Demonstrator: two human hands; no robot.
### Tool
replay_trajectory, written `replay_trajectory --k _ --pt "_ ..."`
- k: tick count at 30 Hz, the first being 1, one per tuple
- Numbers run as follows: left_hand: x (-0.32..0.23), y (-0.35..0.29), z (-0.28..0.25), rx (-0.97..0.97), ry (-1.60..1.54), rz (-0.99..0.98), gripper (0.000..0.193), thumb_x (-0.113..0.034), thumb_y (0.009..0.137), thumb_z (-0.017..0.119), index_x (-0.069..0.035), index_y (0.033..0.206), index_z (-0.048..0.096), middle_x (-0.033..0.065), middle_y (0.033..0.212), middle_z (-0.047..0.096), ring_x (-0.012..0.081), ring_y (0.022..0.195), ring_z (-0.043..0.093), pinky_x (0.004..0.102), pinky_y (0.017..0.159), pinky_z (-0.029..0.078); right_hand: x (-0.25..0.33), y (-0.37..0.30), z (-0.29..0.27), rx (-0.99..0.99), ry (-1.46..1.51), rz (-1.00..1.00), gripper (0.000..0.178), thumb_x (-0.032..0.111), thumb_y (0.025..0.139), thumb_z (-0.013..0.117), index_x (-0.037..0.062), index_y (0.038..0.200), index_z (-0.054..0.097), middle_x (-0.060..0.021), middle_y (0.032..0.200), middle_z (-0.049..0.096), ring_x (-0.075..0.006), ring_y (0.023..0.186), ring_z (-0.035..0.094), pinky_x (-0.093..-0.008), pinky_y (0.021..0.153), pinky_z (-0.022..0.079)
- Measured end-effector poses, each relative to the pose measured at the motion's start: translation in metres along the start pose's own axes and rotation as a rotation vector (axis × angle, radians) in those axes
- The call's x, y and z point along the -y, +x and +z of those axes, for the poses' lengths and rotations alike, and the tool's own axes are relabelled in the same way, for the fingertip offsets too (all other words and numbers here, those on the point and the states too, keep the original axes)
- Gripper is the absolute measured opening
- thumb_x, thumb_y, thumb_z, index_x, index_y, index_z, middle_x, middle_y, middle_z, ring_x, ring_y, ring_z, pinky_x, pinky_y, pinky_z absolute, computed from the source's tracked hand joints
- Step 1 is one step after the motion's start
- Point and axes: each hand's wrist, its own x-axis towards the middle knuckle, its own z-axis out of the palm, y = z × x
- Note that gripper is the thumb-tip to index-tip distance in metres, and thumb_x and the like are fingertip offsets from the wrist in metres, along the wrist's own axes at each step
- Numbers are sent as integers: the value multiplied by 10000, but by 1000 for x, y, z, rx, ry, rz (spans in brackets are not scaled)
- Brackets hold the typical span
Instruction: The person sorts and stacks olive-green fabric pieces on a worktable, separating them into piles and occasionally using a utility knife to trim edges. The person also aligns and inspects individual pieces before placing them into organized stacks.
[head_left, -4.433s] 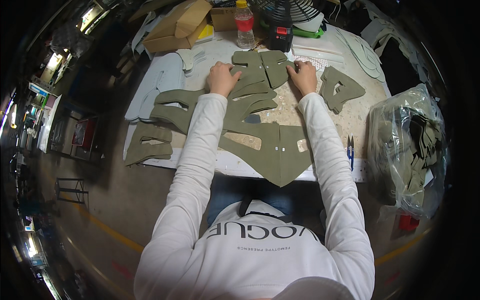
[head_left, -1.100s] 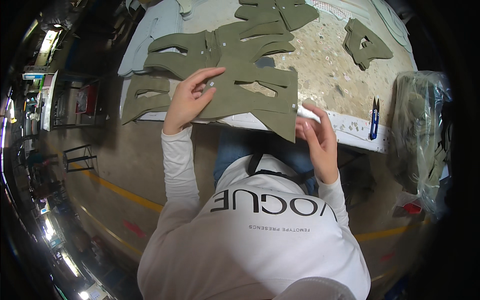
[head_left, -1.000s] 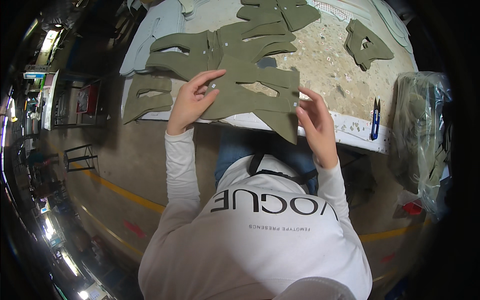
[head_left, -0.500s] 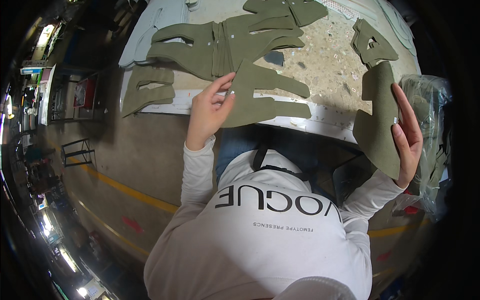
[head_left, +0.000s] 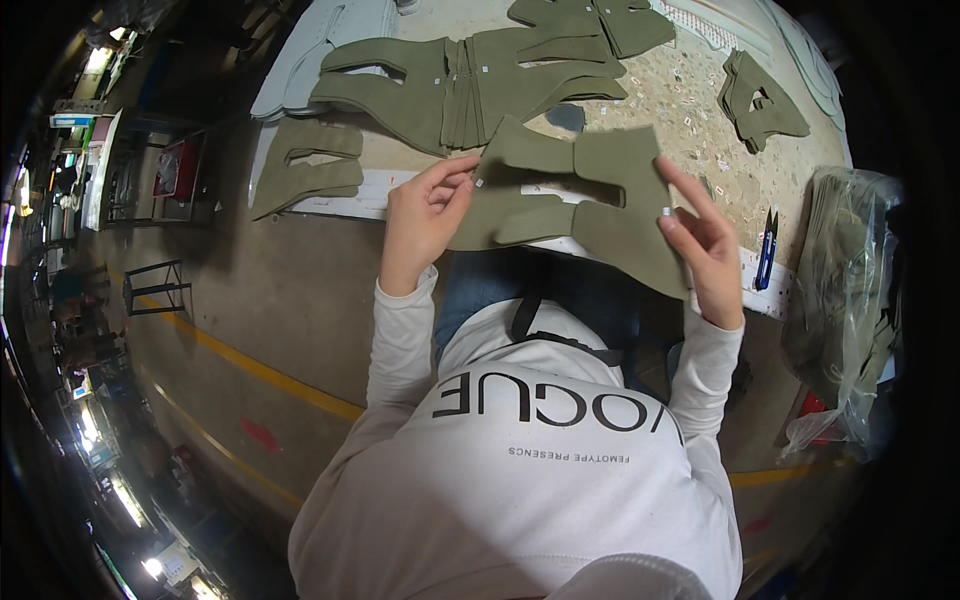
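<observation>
Two olive-green fabric cut pieces, each with two prongs, meet above the table's near edge. My left hand [head_left: 425,225] pinches the left cut piece [head_left: 485,215] by its outer edge, thumb and index finger near a small white sticker. My right hand [head_left: 708,250] grips the right cut piece [head_left: 635,235] by its outer edge, thumb against another small white tag. The prong ends of both pieces touch or overlap in the middle, leaving a slot between. Just beyond my hands lie fanned stacks of similar green pieces [head_left: 395,95].
Blue-handled thread snips [head_left: 767,252] lie at the table's right front edge. A clear plastic bag [head_left: 850,290] of green pieces stands right of the table. One pronged piece [head_left: 285,180] rests at front left, a small stack [head_left: 760,105] at back right, and pale templates [head_left: 320,50] at far left.
My right hand has brought its piece leftward from beyond the table's right side, so it now meets the left piece. The snips have come into sight. My left hand has barely moved.
</observation>
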Motion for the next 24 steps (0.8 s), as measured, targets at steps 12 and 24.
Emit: replay_trajectory --k 12,24 --pt "-9 -9 17 134 -124 154 436 27 854 619 -52 1283 607 79 1226 590 82 783 602 189 632 493 -3 -10 -27 -88 -106 82 453 18 908 584 50 1359 558 -47 1356 562 -102 1045 602 -242 940 441" --pt "-31 -32 26 28 98 169 427 19 822 641 -8 1247 612 125 1178 626 134 694 605 249 611 562 47 9 18 -129 -855 -427 458 -47 822 596 15 1275 578 -212 1229 608 -349 956 652 -355 847 533"
